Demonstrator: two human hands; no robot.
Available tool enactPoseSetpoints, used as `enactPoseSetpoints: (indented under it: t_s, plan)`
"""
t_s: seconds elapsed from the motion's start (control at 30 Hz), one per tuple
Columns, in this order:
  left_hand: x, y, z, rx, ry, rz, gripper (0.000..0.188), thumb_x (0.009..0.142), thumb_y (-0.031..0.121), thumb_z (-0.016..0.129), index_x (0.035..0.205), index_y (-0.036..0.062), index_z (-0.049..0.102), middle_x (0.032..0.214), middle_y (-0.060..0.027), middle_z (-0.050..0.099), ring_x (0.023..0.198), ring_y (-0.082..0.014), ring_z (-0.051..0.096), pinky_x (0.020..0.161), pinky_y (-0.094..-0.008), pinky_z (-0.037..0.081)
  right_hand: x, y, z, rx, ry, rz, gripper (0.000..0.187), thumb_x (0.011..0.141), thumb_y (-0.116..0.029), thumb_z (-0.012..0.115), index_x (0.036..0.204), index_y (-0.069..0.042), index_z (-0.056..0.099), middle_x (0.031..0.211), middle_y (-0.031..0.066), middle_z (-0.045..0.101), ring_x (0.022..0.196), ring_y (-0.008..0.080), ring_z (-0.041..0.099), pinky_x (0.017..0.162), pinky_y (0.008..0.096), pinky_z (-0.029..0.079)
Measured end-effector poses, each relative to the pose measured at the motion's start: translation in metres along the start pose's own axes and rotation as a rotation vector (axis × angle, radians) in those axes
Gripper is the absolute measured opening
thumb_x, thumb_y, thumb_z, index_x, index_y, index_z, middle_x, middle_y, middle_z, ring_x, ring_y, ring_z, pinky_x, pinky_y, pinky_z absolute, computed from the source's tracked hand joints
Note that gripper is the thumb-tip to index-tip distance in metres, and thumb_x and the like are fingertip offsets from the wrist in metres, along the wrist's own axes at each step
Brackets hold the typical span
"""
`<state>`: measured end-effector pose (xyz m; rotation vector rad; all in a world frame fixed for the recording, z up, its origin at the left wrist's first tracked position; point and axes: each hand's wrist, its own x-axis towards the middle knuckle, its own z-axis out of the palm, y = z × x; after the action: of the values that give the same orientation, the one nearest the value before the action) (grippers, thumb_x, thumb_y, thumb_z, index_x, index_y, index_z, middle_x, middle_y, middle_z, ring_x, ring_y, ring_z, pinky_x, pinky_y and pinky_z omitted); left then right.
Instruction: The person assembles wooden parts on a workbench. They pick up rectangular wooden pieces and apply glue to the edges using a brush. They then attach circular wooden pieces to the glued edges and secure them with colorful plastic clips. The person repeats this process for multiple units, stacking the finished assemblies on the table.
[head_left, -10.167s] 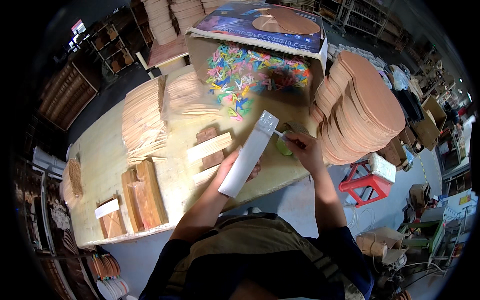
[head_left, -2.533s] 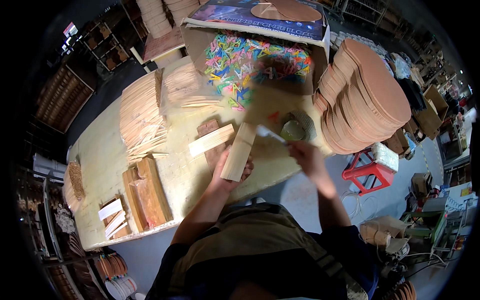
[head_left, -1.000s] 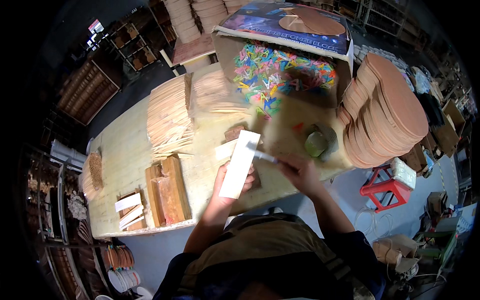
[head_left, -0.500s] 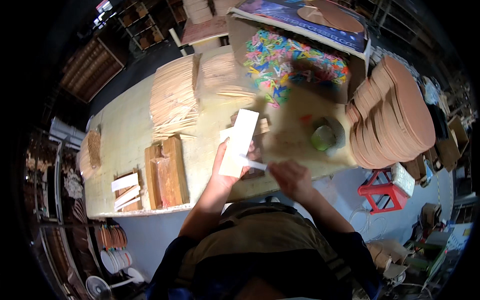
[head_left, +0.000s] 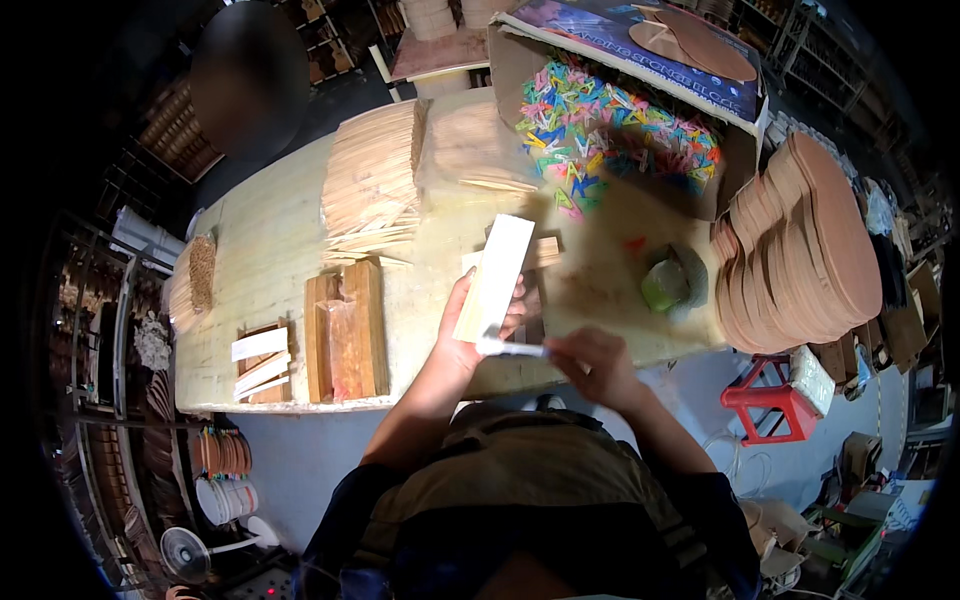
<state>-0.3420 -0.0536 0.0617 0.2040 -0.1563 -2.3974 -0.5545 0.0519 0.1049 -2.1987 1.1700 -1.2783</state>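
My left hand (head_left: 468, 335) grips a pale, flat wooden strip (head_left: 494, 276) and holds it upright over the near edge of the worktable (head_left: 270, 260). My right hand (head_left: 598, 362) is closed on a thin white brush (head_left: 512, 349), whose tip touches the lower end of the strip. A small green container (head_left: 664, 286) stands on the table to the right of the hands. Short wooden blocks (head_left: 543, 252) lie on the table just behind the strip.
Stacks of thin wooden slats (head_left: 372, 180) lie at the table's back. A cardboard box holds coloured small pieces (head_left: 610, 135). A tall stack of round brown boards (head_left: 812, 240) leans at the right. Wooden blocks (head_left: 348, 328) sit left of my hands. A red stool (head_left: 768, 400) stands below right.
The view has swung so the table sits more to the right. My right hand has brought the brush down from the green container to the strip's lower end.
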Motion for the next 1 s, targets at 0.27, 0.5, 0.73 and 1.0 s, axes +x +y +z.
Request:
enactPoseSetpoints:
  t_s: [0.27,0.5,0.73,1.0]
  plan:
    - [-0.009,-0.021,0.019,0.072,-0.049,-0.115,0.059,0.085,0.042,0.053,0.119,-0.0065,0.048,0.097,-0.0128,0.051,0.074,-0.0199,0.045,0.053,-0.0257,0.039,0.021,0.061,-0.035,-0.012,0.306,0.392,0.015,0.084,-0.006,0.067,0.097,-0.001,0.069,0.072,0.0048,0.061,0.063,0.0111,0.056,0.057,0.028,0.045]
    - [-0.007,-0.025,0.019,0.111,-0.019,-0.086,0.056,0.085,0.041,0.054,0.117,-0.0053,0.049,0.096,-0.0115,0.051,0.072,-0.0179,0.042,0.051,-0.0253,0.036,0.031,0.031,-0.028,-0.137,0.311,0.298,0.016,0.079,-0.003,0.069,0.095,-0.002,0.069,0.075,0.0109,0.063,0.064,0.0235,0.06,0.057,0.0317,0.047]
    - [0.002,-0.007,0.015,-0.072,-0.1,-0.014,0.059,0.083,0.042,0.057,0.118,-0.0054,0.048,0.097,-0.0114,0.051,0.076,-0.0191,0.045,0.056,-0.0269,0.04,0.006,0.0,-0.002,-0.242,0.026,-0.159,0.019,0.077,-0.004,0.069,0.096,-0.006,0.068,0.077,0.0087,0.064,0.065,0.0252,0.061,0.054,0.0352,0.048]
    - [0.0,-0.019,0.017,0.046,0.108,0.041,0.056,0.083,0.036,0.057,0.121,-0.005,0.048,0.105,-0.0156,0.051,0.083,-0.0233,0.047,0.061,-0.0289,0.042,0.022,0.012,0.002,-0.253,0.216,-0.045,0.019,0.075,-0.007,0.071,0.094,-0.007,0.07,0.074,0.0093,0.064,0.064,0.0252,0.06,0.053,0.0353,0.048]
